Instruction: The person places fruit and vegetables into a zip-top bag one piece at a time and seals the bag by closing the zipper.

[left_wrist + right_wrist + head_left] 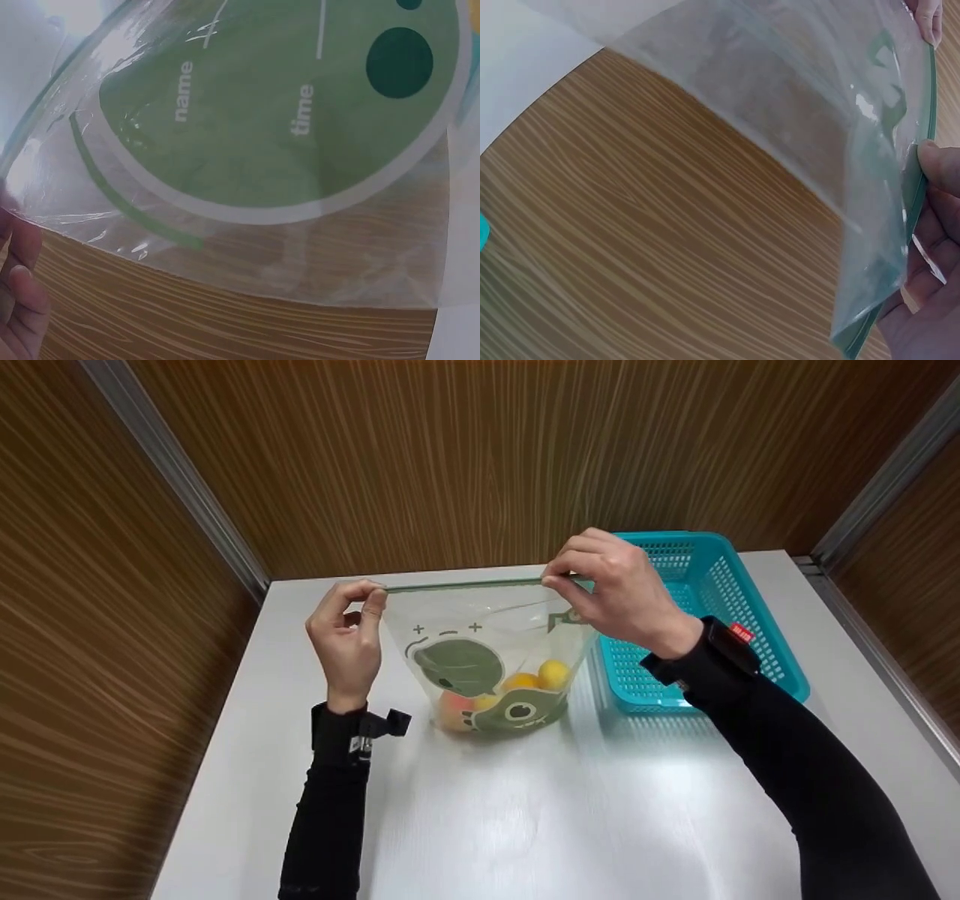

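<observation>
A clear zip bag (465, 619) with green printing hangs between both hands, its green top strip stretched nearly level. My left hand (349, 637) pinches the strip's left end between thumb and fingers. Farther along to the right, my right hand (611, 585) pinches the same strip, and in the right wrist view a free corner of the bag (877, 292) droops past the fingers. Low in the bag lie a yellow fruit (553, 675), an orange one (521, 682) and a reddish one (456, 709), partly hidden by the printing. The words "name" and "time" show in the left wrist view.
A turquoise plastic basket (709, 701) stands on the white table (480, 817) at the right, partly behind the right hand and wrist. Brown wood-grain panels (450, 457) enclose the table at the back and both sides.
</observation>
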`<action>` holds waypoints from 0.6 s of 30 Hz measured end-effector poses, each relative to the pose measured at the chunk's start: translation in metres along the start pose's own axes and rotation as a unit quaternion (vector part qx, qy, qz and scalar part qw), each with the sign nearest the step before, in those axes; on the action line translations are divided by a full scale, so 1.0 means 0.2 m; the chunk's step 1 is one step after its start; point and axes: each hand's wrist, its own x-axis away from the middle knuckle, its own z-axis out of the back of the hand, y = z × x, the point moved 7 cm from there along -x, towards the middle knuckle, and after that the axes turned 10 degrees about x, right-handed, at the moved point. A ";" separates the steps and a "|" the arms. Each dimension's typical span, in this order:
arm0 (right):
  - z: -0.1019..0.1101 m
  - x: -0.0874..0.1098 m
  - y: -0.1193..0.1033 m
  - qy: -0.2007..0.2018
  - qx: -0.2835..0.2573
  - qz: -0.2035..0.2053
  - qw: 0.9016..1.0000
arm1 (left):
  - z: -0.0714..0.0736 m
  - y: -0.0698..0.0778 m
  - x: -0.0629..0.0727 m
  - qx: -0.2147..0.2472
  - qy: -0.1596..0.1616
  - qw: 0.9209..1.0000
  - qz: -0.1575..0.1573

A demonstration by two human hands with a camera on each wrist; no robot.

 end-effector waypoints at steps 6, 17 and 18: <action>0.03 0.04 0.06 0.002 0.004 -0.014 1.000 | 0.01 -0.01 -0.01 0.011 0.005 1.000 0.002; 0.08 0.15 0.21 0.011 -0.005 -0.061 0.998 | 0.04 -0.05 -0.01 0.011 0.016 1.000 0.016; 0.08 0.17 0.23 0.012 -0.007 -0.068 0.998 | 0.05 -0.05 0.00 0.009 0.017 1.000 0.020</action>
